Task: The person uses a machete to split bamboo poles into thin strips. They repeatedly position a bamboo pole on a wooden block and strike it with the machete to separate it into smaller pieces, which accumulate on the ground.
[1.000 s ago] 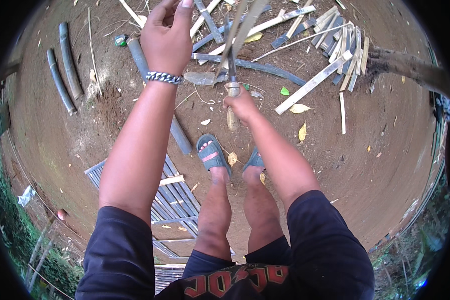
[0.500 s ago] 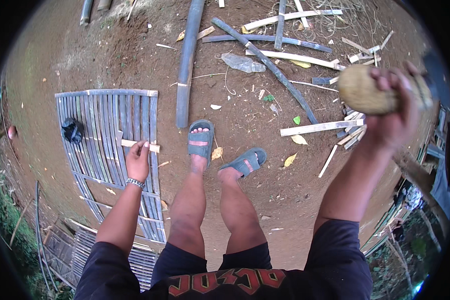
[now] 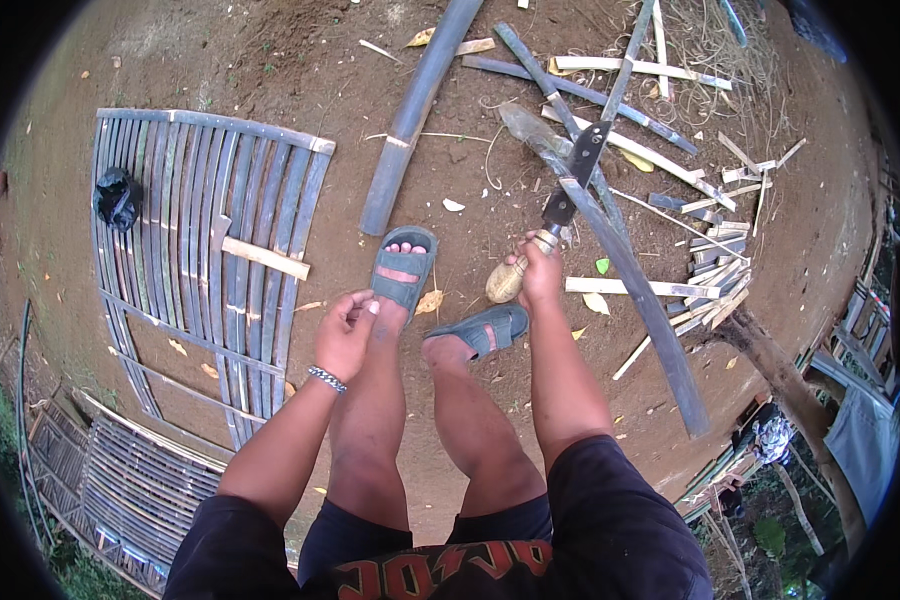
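My right hand grips a machete by its pale, rounded wooden handle. The dark blade points up and away over the bamboo pieces. A long split bamboo strip slants down to the right from beside the blade; I cannot tell whether they touch. My left hand is curled with thumb against fingers, in front of my left sandal, and nothing shows in it. A pale flat strip lies on a bamboo slat panel to its left.
A thick bamboo pole lies ahead of my feet. Several split bamboo lengths and a pile of short offcuts are at the right. A black plastic bag sits on the panel. A second slatted panel lies lower left.
My right hand has come down and inward from the far right with the machete. My left hand has moved right, away from the pale strip. A long bamboo strip now shows right of the blade.
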A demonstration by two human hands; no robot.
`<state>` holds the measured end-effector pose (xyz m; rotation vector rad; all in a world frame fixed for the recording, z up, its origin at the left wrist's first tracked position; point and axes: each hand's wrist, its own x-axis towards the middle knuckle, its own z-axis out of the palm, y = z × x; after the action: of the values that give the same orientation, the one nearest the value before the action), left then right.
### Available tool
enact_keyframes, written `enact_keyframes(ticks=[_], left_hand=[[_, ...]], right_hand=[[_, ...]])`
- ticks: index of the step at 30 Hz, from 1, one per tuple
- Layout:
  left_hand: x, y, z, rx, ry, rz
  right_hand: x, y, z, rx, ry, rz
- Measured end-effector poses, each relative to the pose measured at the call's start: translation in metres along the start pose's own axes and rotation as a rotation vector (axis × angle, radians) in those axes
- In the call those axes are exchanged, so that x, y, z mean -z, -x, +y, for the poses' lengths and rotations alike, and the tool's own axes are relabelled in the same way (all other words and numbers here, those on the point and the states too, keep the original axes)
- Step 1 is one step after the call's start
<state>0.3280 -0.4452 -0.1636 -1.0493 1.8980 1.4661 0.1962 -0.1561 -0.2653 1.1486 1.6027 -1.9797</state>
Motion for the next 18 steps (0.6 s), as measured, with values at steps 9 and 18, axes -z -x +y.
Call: enact_keyframes(ticks=[9, 18], left_hand=[[-0.098, -0.005, 0.211, -1.029, -0.14, 0.022], [-0.112, -0.045, 0.368, -0.787, 0.082, -0.163]], right_hand=[[0.004, 0.018, -0.11, -0.057, 0.52, -0.154], [-0.041, 0.078, -0.179, 0.038, 1.322, -0.027]])
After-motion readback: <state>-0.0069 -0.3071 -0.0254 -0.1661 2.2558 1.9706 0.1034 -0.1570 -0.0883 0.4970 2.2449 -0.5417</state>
